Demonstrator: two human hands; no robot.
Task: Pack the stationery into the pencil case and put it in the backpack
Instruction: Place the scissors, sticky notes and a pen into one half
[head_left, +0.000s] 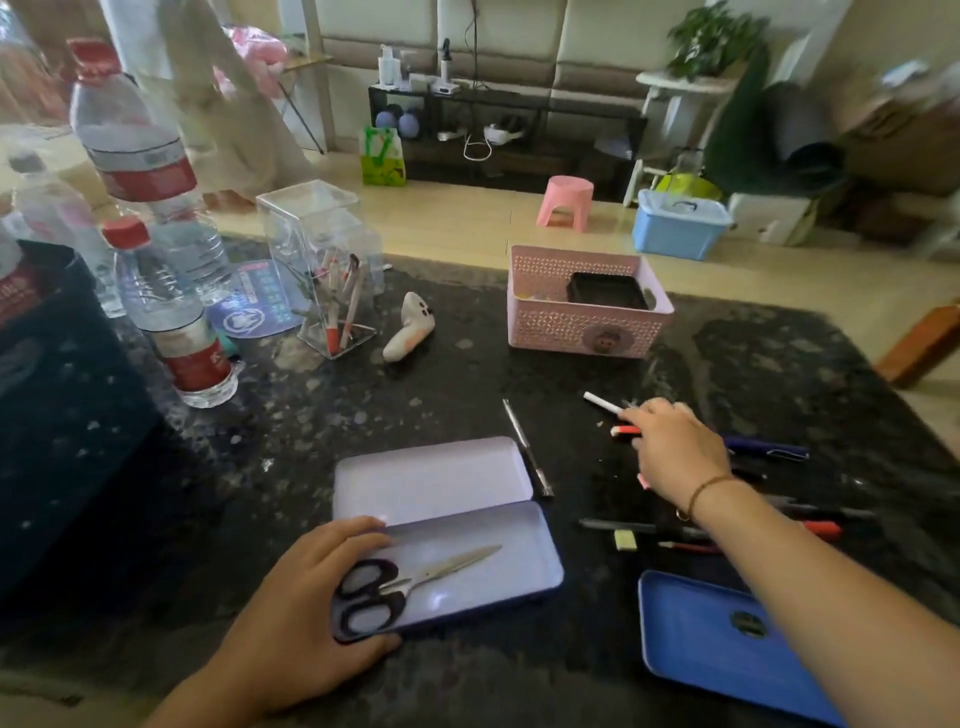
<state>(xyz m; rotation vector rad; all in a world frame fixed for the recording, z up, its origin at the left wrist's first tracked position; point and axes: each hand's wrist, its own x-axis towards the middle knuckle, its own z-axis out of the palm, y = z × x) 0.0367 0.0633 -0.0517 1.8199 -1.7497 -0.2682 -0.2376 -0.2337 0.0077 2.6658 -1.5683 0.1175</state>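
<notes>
An open metal pencil case (467, 525) lies on the dark stone table, lid flat behind its tray. Black-handled scissors (410, 582) lie inside the tray. My left hand (306, 618) grips the tray's left end, thumb on the near rim, fingers over the far rim. My right hand (675, 452) reaches out to the right and pinches a white pen (602, 404) at its fingertips. A red-and-white pen (625, 431) lies just under that hand. Several more pens (769, 452) and a small eraser (626, 540) lie scattered under my right forearm. A silver pen (527, 449) lies beside the lid.
A blue tray (701, 639) sits at the near right. A pink basket (587, 322) stands behind the pens. A clear pen holder (322, 270), a small white figure (410, 332) and water bottles (171, 312) stand at the back left. A dark box (52, 395) is at the far left.
</notes>
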